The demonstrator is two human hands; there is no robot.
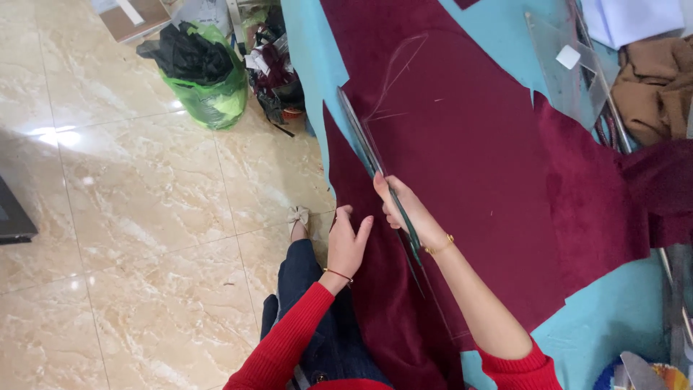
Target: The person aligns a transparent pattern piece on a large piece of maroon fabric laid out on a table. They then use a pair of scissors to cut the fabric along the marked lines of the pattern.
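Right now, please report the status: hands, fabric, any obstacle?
Right hand presses clear ruler on maroon fabric. Left hand flat on fabric edge. Chalk lines visible; nothing blocks the ruler.

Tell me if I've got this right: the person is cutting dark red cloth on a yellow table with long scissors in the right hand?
Not quite. The head view shows the table is light blue, not yellow. The rest holds: the right hand works long scissors through the dark red cloth.

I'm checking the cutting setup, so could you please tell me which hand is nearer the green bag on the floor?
Left. The left hand rests at the burgundy fabric's edge, floor side; the right hand lies farther from the green bag, on the long ruler.
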